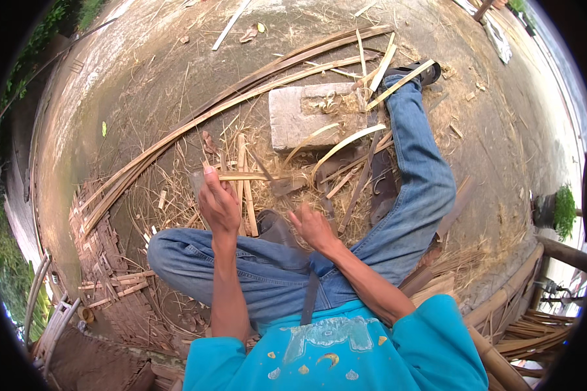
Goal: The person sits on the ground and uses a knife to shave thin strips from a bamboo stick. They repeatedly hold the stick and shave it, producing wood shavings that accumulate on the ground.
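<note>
I sit on the ground in blue jeans with one leg stretched out. My left hand is raised in front of my knee and grips the end of a short flat bamboo strip that points right. A grey blade-like tool lies among the shavings just under the strip's far end. Lower and to the right, my right hand hangs over my lap with fingers apart and nothing visible in it. It is close to the tool but not touching it.
A grey concrete block lies ahead, with curled shavings on it. Long split bamboo strips arc across the dirt. A woven bamboo mat is at my left. Bamboo poles and a potted plant stand at the right.
</note>
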### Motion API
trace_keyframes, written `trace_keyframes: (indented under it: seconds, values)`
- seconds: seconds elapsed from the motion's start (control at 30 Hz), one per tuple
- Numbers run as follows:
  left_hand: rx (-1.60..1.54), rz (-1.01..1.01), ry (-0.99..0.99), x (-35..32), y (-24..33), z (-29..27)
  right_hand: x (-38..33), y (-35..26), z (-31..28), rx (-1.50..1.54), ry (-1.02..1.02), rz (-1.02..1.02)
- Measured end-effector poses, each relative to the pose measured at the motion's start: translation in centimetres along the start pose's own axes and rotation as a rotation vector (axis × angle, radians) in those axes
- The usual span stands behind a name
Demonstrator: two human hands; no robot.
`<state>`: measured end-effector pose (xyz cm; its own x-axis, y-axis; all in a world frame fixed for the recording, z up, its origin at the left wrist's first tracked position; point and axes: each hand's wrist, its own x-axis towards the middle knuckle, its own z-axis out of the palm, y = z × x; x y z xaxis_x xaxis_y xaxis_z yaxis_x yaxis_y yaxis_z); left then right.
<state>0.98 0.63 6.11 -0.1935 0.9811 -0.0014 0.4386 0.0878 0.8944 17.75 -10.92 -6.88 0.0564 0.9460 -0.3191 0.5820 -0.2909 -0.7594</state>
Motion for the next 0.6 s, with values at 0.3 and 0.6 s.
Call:
trace_keyframes:
  seconds: [0.3,0.6]
  values:
    - [0.103,-0.034,0.014,2.0,-2.8,-1.1,-1.0,0.4,-0.1,-0.090,0.027,0.026]
    - [0.559,0.220,0.159,2.1,-3.9,-0.2,-0.7,1.7,0.6,0.311,-0.066,0.140]
